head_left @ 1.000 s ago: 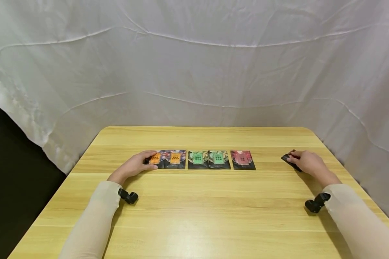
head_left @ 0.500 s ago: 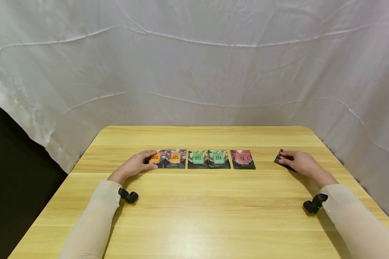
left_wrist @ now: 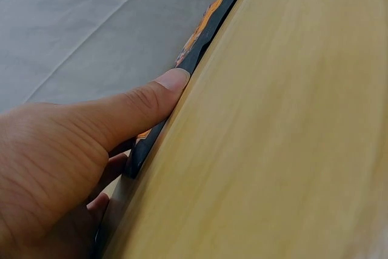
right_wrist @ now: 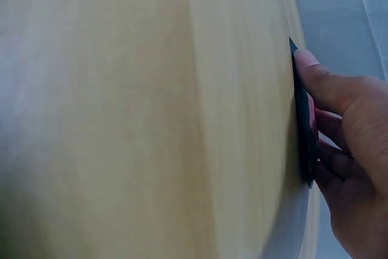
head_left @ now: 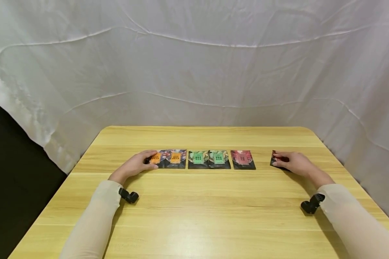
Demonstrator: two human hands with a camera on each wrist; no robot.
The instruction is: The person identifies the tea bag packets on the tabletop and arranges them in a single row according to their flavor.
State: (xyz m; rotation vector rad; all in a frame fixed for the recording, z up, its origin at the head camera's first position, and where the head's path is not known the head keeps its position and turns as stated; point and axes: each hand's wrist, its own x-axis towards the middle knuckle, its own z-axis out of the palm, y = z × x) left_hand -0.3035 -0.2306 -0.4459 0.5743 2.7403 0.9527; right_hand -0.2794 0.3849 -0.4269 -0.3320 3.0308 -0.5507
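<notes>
At the left end of a row of flat foil packets, my left hand (head_left: 134,165) holds an orange-labelled packet (head_left: 155,158) by its edges. Its thumb (left_wrist: 173,83) lies along the near edge in the left wrist view; the fingertips are partly hidden. A second orange-labelled packet (head_left: 175,159) overlaps the first. Two green-labelled packets (head_left: 197,159) come after it, then a red-labelled packet (head_left: 243,160). To the right, apart from the row, my right hand (head_left: 296,163) pinches another dark packet (right_wrist: 308,125) with red print, close to the tabletop and partly covered by the hand.
The packets lie on a light wooden table (head_left: 194,205), towards its far edge. White cloth (head_left: 194,79) hangs behind and beside it. A dark area (head_left: 16,172) shows at the left. A small black camera sits on each wrist, over pale sleeves (head_left: 94,219).
My right hand has moved left with its packet, which has turned straighter and now sits nearer the row. The left hand and the row of packets stay put.
</notes>
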